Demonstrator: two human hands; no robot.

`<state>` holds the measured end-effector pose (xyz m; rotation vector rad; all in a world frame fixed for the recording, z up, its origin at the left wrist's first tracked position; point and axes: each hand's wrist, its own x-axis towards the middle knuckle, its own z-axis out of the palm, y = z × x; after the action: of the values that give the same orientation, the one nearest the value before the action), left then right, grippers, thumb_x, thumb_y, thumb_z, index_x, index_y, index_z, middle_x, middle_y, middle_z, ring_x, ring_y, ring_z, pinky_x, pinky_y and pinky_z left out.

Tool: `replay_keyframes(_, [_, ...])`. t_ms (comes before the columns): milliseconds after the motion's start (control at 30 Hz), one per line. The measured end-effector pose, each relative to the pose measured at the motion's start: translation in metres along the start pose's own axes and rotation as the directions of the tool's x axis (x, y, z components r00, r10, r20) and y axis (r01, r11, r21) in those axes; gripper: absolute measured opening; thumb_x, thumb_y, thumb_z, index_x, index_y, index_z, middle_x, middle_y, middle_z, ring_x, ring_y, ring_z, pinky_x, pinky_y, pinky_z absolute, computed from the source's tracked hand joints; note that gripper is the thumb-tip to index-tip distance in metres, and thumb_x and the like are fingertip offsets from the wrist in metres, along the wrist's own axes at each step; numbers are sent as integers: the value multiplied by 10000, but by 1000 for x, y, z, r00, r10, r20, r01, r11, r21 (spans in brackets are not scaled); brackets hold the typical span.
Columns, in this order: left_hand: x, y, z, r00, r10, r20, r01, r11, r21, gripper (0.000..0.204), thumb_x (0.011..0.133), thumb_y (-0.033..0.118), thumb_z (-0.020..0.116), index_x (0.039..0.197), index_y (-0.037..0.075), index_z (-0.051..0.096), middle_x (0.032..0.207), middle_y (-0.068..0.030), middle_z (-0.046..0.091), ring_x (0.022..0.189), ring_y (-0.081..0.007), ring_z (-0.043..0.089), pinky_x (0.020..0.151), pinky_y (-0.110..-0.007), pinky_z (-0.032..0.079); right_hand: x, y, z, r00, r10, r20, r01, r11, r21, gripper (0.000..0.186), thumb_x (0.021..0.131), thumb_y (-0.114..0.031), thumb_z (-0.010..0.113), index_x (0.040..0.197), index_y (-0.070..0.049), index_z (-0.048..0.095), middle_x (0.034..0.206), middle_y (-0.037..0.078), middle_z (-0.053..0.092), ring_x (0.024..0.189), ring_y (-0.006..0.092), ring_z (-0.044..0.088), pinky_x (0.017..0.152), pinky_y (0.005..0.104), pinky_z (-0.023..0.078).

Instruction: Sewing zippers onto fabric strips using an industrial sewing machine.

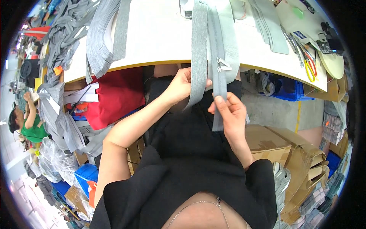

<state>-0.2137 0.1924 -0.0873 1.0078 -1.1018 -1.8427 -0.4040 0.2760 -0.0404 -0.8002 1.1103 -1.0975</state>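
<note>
My left hand is closed around a long heather-grey fabric strip, which hangs over the table's front edge and curls at its lower end. Part of its fingers are hidden behind the strip. Beside it, to the right, runs a grey zipper with metal pulls lying just below the edge. My right hand pinches the zipper's lower part between thumb and fingers, and its tail dangles below. A pale grey-green fabric band hangs along the zipper's right side.
Stacked grey strips and pale fabric pieces lie on the white table. Yellow-handled scissors are at its right end. Below stand a red cloth bundle, a blue bin and cardboard boxes. Another person works far left.
</note>
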Motion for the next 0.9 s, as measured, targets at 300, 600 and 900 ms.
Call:
replay_keyframes(300, [-11,5,7,997,35,63,-31,997,-67,134,935,63,727,1048,-9,734,945,-52,750,817,-98,684,725,-267,565,0,2,10,982,-189,28,185,907,-378,196,1030,-174,679,958,8,678,721,29,721,632,13,570,568,222,422])
replay_keyframes(600, [-25,9,25,993,-117,-36,108,977,-181,276,1046,233,632,1070,-30,713,930,-81,743,802,-140,724,711,-297,608,-24,9,-5,995,50,92,-19,951,-308,265,1059,-231,642,1001,24,687,734,36,719,667,46,629,593,235,469])
replay_keyframes(900, [-44,20,36,975,-211,66,200,968,150,361,858,252,878,989,-48,725,823,-103,734,745,-163,749,574,-298,638,-66,21,-25,973,154,171,-103,956,-275,293,1071,-229,618,1029,47,710,770,61,740,717,93,689,658,253,538])
